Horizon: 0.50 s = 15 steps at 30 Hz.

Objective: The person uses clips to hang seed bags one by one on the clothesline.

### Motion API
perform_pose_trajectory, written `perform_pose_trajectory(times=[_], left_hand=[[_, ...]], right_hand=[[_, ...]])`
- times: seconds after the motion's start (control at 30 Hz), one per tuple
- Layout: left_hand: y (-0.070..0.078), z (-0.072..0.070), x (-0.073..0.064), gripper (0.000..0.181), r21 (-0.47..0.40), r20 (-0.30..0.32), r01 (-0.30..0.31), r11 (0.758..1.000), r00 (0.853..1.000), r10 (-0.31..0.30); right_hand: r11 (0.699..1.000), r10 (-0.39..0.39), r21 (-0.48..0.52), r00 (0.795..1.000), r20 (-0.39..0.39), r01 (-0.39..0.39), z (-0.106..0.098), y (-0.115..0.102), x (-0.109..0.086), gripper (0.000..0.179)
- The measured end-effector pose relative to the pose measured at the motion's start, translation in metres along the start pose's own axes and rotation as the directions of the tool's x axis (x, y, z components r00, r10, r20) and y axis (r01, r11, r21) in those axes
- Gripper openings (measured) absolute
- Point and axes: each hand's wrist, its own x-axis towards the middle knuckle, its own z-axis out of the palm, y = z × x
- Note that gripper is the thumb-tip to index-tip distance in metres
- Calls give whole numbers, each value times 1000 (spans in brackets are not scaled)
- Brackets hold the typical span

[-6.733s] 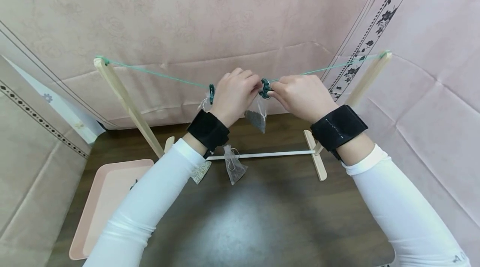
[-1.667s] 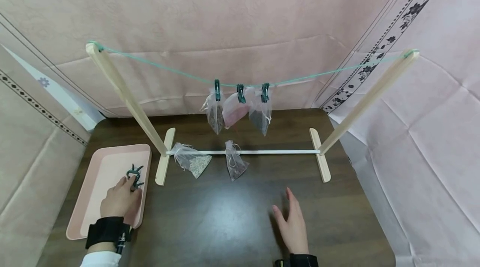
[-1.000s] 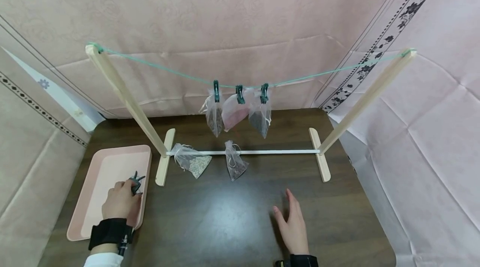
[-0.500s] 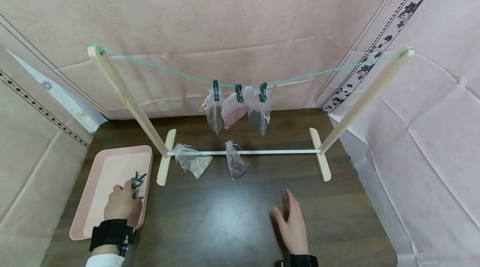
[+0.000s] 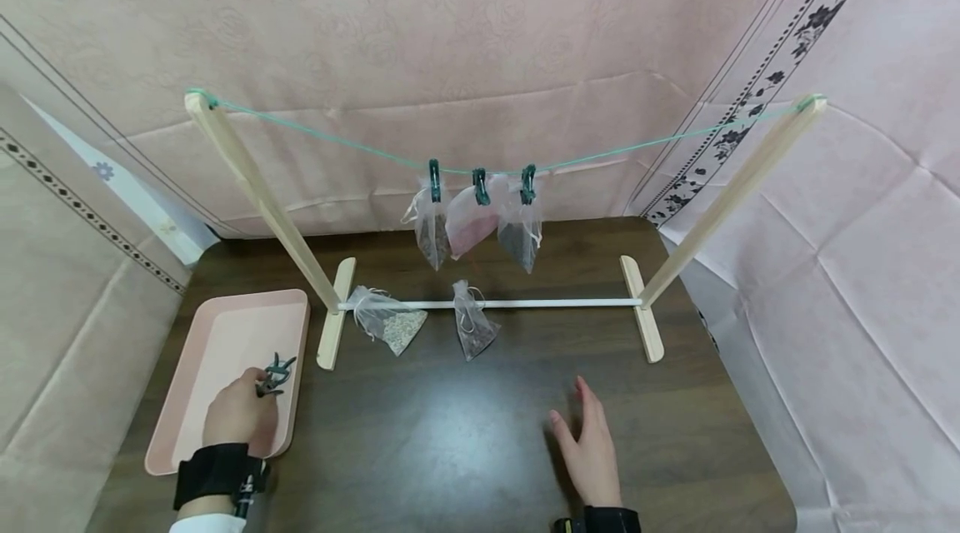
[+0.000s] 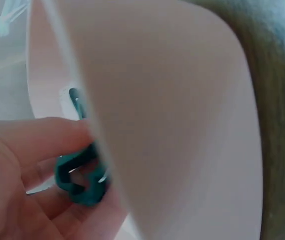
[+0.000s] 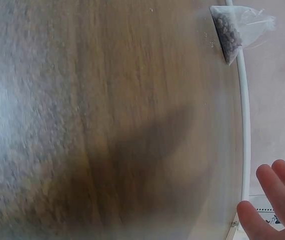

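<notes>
Pinching a green clip (image 5: 268, 388) at the left of the scene, the left hand (image 5: 236, 414) lies low over the pink tray (image 5: 232, 333), back of the hand upward, wrist banded in black, fingers bent and pointing far and right. Thumb and fingers clamped on the clip; at least one more clip crowds beside it, the tangle sitting at the tray's right side. Right hand (image 5: 588, 450) at the near edge, right of centre: fingers extended toward the far side, close together, thumb standing apart, shadow cast on the table (image 5: 450, 441) just left of it. Left wrist view gives what the head view hides: thumb to one side of the clip, curled fingers to the other, its angular looped outline between; the tray's wall covers part of both clip and fingertips. Right wrist view resolves the dark-filled bag (image 5: 476, 333) by the white rod (image 5: 555, 304): contents coarse and pebbly, where from above they read as a dull mass. Left of it, a second sheer bag (image 5: 397, 326) with pale, fine grains. Far side: three gauzy bags (image 5: 471, 225) hang from a thin green cord (image 5: 322, 136) under glossy dark clips (image 5: 435, 181), the middle one pinkish; cord strung between pale wooden posts (image 5: 262, 200). Tabletop dark, wood-grained; tray smooth, round-cornered. Backdrop cloth (image 5: 480, 33) creased, faintly patterned.
</notes>
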Motion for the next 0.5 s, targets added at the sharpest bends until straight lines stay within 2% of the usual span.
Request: perform_pose_trajectory(times=[0.13, 0.27, 0.4, 0.5], left_hand=[[5, -2, -4, 36, -22, -53, -48, 999, 997, 47], [20, -9, -7, 42, -52, -117, -111, 992, 988, 105], [42, -23, -10, 41, -94, -169, -176, 980, 973, 158], [62, -28, -13, 37, -129, -203, -240, 962, 956, 211]], right_hand=[[1000, 0, 0, 1000, -6, 0, -8, 1, 1, 68], [1000, -21, -9, 999, -39, 21, -16, 0, 4, 71], [994, -111, -26, 990, -92, 109, -21, -8, 9, 69], [982, -188, -48, 975, -115, 183, -23, -19, 15, 67]])
